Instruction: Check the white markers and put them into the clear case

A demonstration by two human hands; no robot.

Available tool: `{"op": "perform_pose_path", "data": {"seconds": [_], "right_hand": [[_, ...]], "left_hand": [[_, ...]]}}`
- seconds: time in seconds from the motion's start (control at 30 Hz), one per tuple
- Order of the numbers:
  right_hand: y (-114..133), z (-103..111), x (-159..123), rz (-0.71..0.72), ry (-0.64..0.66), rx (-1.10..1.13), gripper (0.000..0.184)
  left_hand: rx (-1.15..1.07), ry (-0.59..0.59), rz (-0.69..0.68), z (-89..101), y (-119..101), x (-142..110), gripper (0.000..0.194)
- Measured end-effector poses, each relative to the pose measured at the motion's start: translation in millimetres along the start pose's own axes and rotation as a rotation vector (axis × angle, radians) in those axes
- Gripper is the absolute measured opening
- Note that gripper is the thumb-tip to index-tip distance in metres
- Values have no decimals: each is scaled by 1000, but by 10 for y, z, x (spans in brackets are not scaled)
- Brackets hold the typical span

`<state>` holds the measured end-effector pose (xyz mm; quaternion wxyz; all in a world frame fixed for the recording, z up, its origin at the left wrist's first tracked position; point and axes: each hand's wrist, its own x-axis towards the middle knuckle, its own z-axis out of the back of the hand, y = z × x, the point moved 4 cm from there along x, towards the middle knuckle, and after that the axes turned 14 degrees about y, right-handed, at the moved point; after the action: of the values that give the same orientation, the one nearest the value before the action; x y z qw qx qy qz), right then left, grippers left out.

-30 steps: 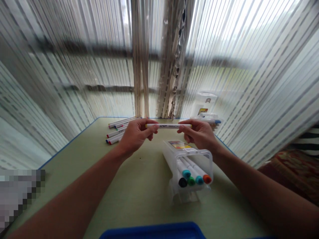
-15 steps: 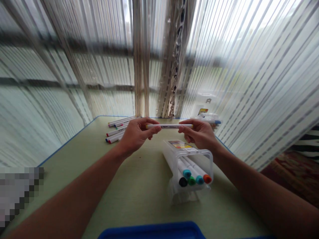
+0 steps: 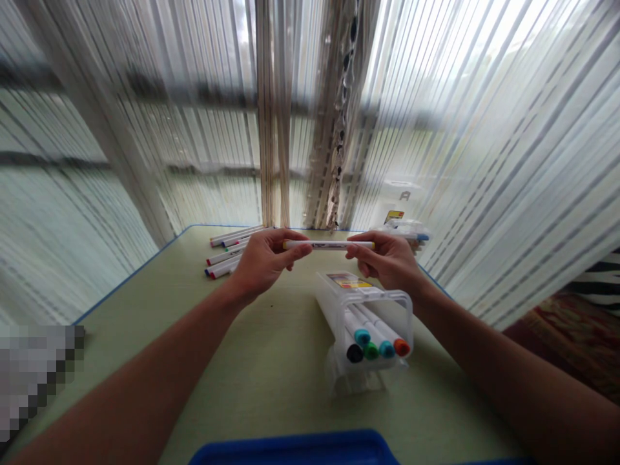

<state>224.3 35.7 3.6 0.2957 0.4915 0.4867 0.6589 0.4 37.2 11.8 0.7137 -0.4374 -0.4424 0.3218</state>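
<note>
Held level above the table is a white marker (image 3: 329, 245) with yellow at both ends and dark print along its barrel. My left hand (image 3: 266, 258) pinches its left end, and my right hand (image 3: 387, 258) pinches the right end. Just below and in front of my right hand lies a clear plastic case (image 3: 332, 310), its open end facing me. Inside it are several white markers (image 3: 380, 326) with black, green, blue and orange tips. Beyond my left wrist, several loose markers (image 3: 225, 258) lie on the table, partly hidden by that hand.
The pale green table (image 3: 252, 387) has a blue edge. A blue tray-like object (image 3: 295, 450) sits at the near side. Behind my right hand stands a clear plastic container (image 3: 407, 227). String curtains (image 3: 194, 129) hang along the far side, and a pixelated patch (image 3: 33, 374) covers something at left.
</note>
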Motion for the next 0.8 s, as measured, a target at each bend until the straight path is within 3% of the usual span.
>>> {"op": "perform_pose_path", "data": {"seconds": [0.4,0.8], "right_hand": [[-16,39,19,-82,0,199,26],[-39,61,26,-16,-3,80,26]], "left_hand": [[-388,-14,104,-5,79,26,18],[-192,3,19,-1,54,18,31]]}}
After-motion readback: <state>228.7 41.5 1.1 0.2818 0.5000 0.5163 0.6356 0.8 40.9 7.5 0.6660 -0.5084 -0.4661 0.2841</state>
